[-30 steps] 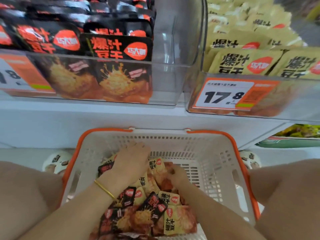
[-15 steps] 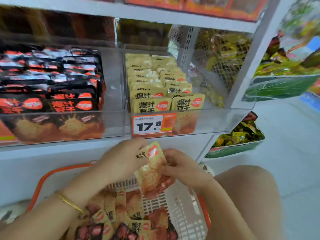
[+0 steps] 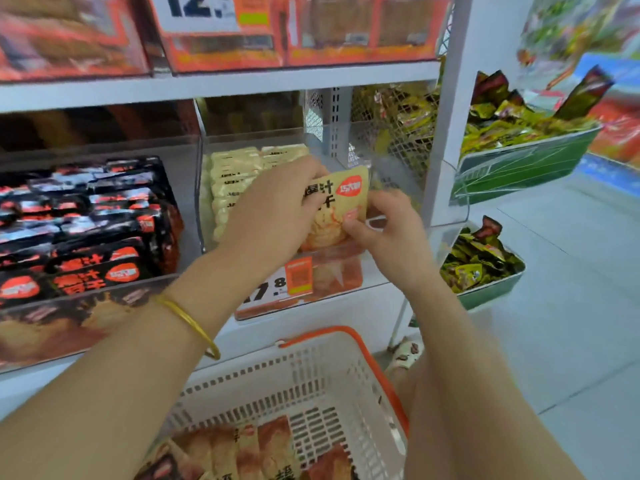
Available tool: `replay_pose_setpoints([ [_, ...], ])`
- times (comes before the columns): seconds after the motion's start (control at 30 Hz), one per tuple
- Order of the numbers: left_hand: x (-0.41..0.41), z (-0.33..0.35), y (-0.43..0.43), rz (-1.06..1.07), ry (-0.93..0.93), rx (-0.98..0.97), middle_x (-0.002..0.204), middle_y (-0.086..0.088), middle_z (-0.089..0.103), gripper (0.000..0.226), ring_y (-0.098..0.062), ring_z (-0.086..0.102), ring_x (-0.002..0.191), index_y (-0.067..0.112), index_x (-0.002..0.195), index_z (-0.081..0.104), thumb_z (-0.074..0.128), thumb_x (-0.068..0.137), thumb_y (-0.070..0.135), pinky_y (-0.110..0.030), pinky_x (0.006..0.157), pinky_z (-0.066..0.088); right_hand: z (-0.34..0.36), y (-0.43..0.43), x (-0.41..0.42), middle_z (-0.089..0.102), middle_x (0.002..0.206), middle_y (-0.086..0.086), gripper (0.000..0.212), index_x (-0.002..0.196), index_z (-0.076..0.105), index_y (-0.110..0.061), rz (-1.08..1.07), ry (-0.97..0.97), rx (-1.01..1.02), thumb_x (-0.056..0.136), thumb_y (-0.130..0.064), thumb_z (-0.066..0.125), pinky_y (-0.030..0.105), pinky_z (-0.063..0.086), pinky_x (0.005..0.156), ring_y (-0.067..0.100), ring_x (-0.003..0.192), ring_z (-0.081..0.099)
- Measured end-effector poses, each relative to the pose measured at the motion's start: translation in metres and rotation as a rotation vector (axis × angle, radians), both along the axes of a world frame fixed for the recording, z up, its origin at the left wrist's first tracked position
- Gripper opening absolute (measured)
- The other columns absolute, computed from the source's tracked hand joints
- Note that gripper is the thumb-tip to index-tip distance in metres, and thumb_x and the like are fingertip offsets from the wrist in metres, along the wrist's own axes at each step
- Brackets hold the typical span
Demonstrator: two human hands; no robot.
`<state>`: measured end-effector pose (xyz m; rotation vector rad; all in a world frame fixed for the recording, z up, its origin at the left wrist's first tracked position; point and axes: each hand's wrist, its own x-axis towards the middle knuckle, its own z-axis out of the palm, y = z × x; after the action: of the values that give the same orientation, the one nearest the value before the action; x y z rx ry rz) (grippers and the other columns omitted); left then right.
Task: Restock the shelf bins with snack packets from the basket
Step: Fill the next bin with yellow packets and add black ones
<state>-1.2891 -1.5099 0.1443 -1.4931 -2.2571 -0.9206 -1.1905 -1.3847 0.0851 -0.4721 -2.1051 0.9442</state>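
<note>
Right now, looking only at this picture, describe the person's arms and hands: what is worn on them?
The left arm and right arm are bare, with no sleeve in view. The left hand and right hand wear no gloves. A thin, plain gold-coloured bangle circles the left wrist; the right wrist carries nothing. The picture is too blurred to rule out rings.

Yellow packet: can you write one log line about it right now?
yellow packet: held at front of clear bin | left hand: holds its left side | right hand: pinches its lower right | basket: more packets inside
</note>
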Motion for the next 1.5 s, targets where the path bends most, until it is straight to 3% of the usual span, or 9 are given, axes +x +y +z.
replay_pose_setpoints([
  [0.1, -0.005, -0.013, 0.003, 0.017, 0.015, -0.062, 0.113, 0.000, 0.063, 0.025, -0.023, 0.055, 0.106, 0.019, 0.117, 0.059, 0.056, 0.093, 0.023, -0.034, 0.084, 0.040, -0.004, -0.003, -0.003, 0.052, 0.095, -0.012, 0.035, 0.111, 0.057, -0.015, 0.014, 0.031, -0.023, 0.078, -0.012, 0.069, 0.012, 0.040, 0.076, -0.005, 0.085, 0.050],
  [0.2, -0.006, -0.019, 0.007, 0.042, 0.121, -0.086, 0.107, -0.003, 0.060, 0.029, -0.026, 0.050, 0.106, 0.020, 0.119, 0.062, 0.059, 0.091, 0.027, -0.036, 0.088, 0.036, -0.003, -0.006, -0.009, 0.052, 0.118, -0.004, 0.052, 0.134, 0.045, -0.018, 0.022, 0.127, 0.022, 0.085, -0.014, 0.062, 0.024, 0.043, 0.090, 0.015, 0.109, 0.053],
  [0.43, -0.002, -0.038, -0.005, 0.109, 0.336, -0.171, 0.091, -0.005, 0.048, 0.030, -0.031, 0.043, 0.094, 0.023, 0.111, 0.069, 0.069, 0.082, 0.025, -0.034, 0.076, 0.024, -0.020, -0.010, -0.008, 0.058, 0.099, 0.008, 0.035, 0.114, 0.066, -0.014, -0.157, -0.061, 0.305, 0.081, -0.022, 0.059, 0.036, 0.042, 0.081, 0.031, 0.094, 0.053],
  [0.63, 0.027, -0.067, -0.062, 0.078, 0.327, 0.087, 0.100, -0.001, 0.060, 0.022, -0.024, 0.048, 0.097, 0.016, 0.103, 0.067, 0.055, 0.085, 0.014, -0.031, 0.080, 0.027, -0.029, -0.055, 0.023, 0.055, 0.087, -0.004, 0.015, 0.093, 0.063, -0.017, -0.336, 0.204, 0.214, 0.080, -0.010, 0.061, 0.029, 0.044, 0.068, 0.018, 0.079, 0.054],
  [0.7, 0.026, -0.100, -0.085, 0.015, 0.297, -0.031, 0.099, 0.000, 0.060, 0.022, -0.023, 0.049, 0.095, 0.016, 0.098, 0.068, 0.054, 0.081, 0.013, -0.030, 0.075, 0.026, -0.047, -0.078, 0.024, 0.055, 0.080, -0.006, 0.006, 0.090, 0.057, -0.018, -0.153, -0.038, 0.072, 0.085, -0.016, 0.057, 0.034, 0.044, 0.063, 0.014, 0.071, 0.052],
  [0.87, -0.005, -0.201, -0.138, -0.023, 0.045, -0.663, 0.103, 0.006, 0.060, 0.022, -0.015, 0.046, 0.100, 0.023, 0.099, 0.066, 0.067, 0.078, 0.016, -0.035, 0.082, 0.044, -0.134, -0.098, -0.014, 0.058, 0.126, 0.010, 0.037, 0.125, 0.056, -0.006, 0.594, -1.381, 0.228, 0.096, -0.030, 0.051, 0.039, 0.046, 0.096, 0.027, 0.113, 0.055],
  [1.0, -0.018, -0.242, -0.165, 0.026, -0.141, -0.903, 0.114, 0.007, 0.052, 0.028, -0.016, 0.045, 0.109, 0.025, 0.116, 0.059, 0.043, 0.094, 0.027, -0.032, 0.095, 0.036, -0.234, -0.123, -0.024, 0.057, 0.125, 0.013, 0.030, 0.125, 0.051, -0.007, 0.562, -1.420, 0.225, 0.096, -0.012, 0.045, 0.040, 0.050, 0.090, 0.030, 0.109, 0.057],
  [1.3, -0.015, -0.254, -0.161, 0.090, -0.167, -0.876, 0.118, 0.002, 0.052, 0.027, -0.020, 0.044, 0.111, 0.019, 0.116, 0.057, 0.039, 0.095, 0.022, -0.032, 0.087, 0.038, -0.360, -0.166, 0.012, 0.050, 0.131, 0.011, 0.053, 0.142, 0.028, -0.017, 0.531, -1.645, 0.086, 0.094, -0.013, 0.050, 0.043, 0.049, 0.081, 0.033, 0.115, 0.051],
  [1.5, -0.015, -0.257, -0.155, 0.065, -0.207, -0.894, 0.121, 0.001, 0.050, 0.032, -0.022, 0.041, 0.115, 0.018, 0.122, 0.056, 0.039, 0.094, 0.018, -0.035, 0.097, 0.037, -0.342, -0.160, -0.006, 0.055, 0.081, 0.009, 0.020, 0.086, 0.057, -0.006, 0.393, -1.585, 0.089, 0.086, 0.009, 0.043, 0.031, 0.045, 0.065, 0.028, 0.088, 0.062],
])
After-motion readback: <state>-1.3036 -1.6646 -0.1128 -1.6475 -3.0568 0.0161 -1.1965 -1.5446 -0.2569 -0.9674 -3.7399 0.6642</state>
